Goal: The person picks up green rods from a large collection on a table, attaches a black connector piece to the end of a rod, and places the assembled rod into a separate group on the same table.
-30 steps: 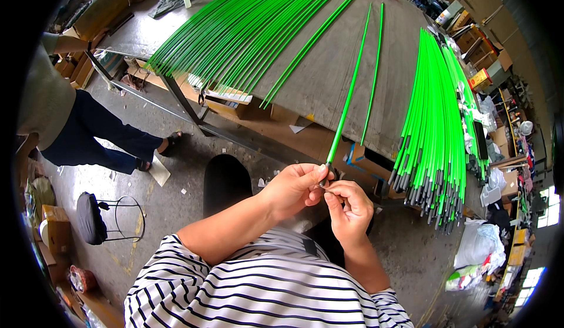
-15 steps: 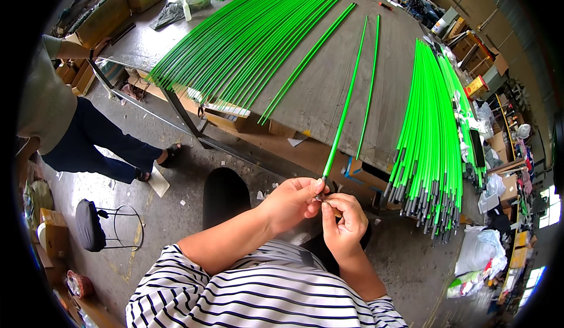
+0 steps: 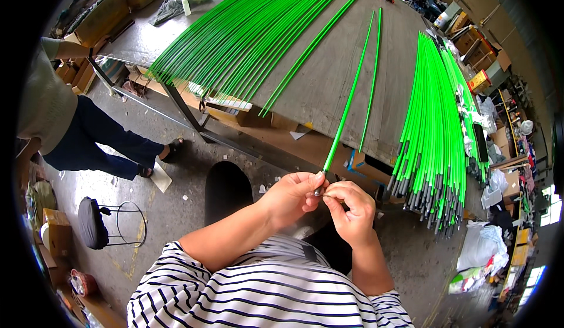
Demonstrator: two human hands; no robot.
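Right hand (image 3: 356, 213) shifted slightly rightward, thumb and fingertips pinched beside the rod end, contents too small to tell, left hand (image 3: 288, 197) closed around green rod (image 3: 338, 129), its length extending over grey table (image 3: 320, 90), bundled rods (image 3: 433, 122) rightward.

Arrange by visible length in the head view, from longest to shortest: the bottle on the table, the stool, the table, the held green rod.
Table
Held green rod
Stool
Bottle
The order is clear in this view; real lengths may differ.
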